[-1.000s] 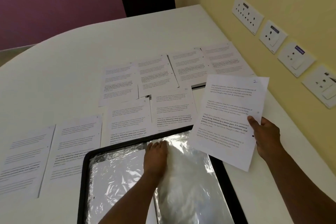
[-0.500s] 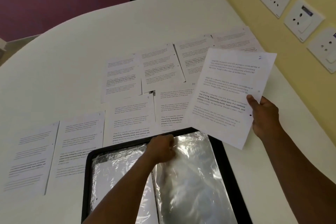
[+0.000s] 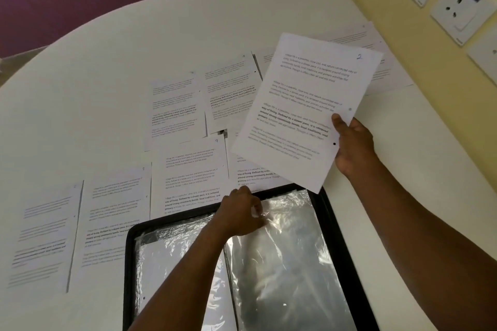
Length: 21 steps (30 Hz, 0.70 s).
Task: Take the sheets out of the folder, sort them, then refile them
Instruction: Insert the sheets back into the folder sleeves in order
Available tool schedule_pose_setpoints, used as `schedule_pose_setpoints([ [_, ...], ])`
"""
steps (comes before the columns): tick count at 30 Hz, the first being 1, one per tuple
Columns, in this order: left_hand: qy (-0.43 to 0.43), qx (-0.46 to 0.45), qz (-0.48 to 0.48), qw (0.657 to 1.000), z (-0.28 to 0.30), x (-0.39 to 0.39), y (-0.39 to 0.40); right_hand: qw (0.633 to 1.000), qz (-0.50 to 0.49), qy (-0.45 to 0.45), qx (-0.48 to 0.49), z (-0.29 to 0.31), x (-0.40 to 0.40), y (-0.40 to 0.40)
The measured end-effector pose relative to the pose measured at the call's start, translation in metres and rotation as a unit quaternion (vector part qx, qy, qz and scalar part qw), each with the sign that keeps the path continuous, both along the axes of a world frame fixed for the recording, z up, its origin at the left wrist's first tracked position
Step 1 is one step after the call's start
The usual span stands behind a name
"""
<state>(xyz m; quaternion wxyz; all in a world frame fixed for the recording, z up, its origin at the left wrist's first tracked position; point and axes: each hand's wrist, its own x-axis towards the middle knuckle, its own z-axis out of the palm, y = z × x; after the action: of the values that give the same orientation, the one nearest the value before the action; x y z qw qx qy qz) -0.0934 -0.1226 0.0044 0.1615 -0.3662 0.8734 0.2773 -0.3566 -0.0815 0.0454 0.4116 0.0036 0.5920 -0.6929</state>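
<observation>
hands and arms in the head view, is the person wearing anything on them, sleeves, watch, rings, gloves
Nothing worn shows. The left hand and right hand are both bare, without gloves, and no rings are visible. Neither wrist shows a watch or band. Both forearms are uncovered right to the picture's lower edge, so no sleeve or cuff comes into view.

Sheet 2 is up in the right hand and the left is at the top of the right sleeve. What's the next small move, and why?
Probably spread the sleeve's mouth with the left hand, then lower the sheet marked 2 toward it. The left fingers pinch the top edge of the clear sleeve in the open black folder, while the right hand holds the sheet above the table, not yet at the opening.
</observation>
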Motion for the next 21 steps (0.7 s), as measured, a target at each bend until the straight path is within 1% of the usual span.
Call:
schedule_pose_setpoints([
  [3, -0.007, 0.037, 0.028, 0.999, 0.001, 0.010, -0.003, 0.998, 0.008, -0.054, -0.014, -0.003, 0.011, -0.010],
  [5, -0.004, 0.056, 0.034, 0.998, 0.002, 0.017, -0.004, 0.997, 0.009, -0.073, -0.014, -0.005, 0.017, -0.018],
  [8, 0.031, 0.061, 0.038, 0.997, 0.003, 0.021, -0.003, 0.995, 0.014, -0.096, -0.023, -0.012, 0.026, -0.030],
  [10, 0.065, 0.071, 0.045, 0.994, 0.004, 0.020, 0.001, 0.994, 0.037, -0.103, -0.014, -0.018, 0.034, -0.036],
  [13, 0.106, 0.092, 0.070, 0.988, 0.003, 0.019, 0.007, 0.992, 0.087, -0.087, 0.001, -0.023, 0.048, -0.042],
  [16, 0.150, 0.074, 0.084, 0.982, -0.001, 0.022, 0.013, 0.989, 0.136, -0.058, 0.013, -0.029, 0.058, -0.042],
  [19, 0.170, 0.043, 0.100, 0.979, -0.002, 0.026, 0.018, 0.978, 0.202, 0.011, 0.048, -0.039, 0.059, -0.039],
  [21, 0.182, 0.043, 0.111, 0.976, -0.002, 0.029, 0.018, 0.966, 0.240, 0.057, 0.078, -0.044, 0.055, -0.036],
])
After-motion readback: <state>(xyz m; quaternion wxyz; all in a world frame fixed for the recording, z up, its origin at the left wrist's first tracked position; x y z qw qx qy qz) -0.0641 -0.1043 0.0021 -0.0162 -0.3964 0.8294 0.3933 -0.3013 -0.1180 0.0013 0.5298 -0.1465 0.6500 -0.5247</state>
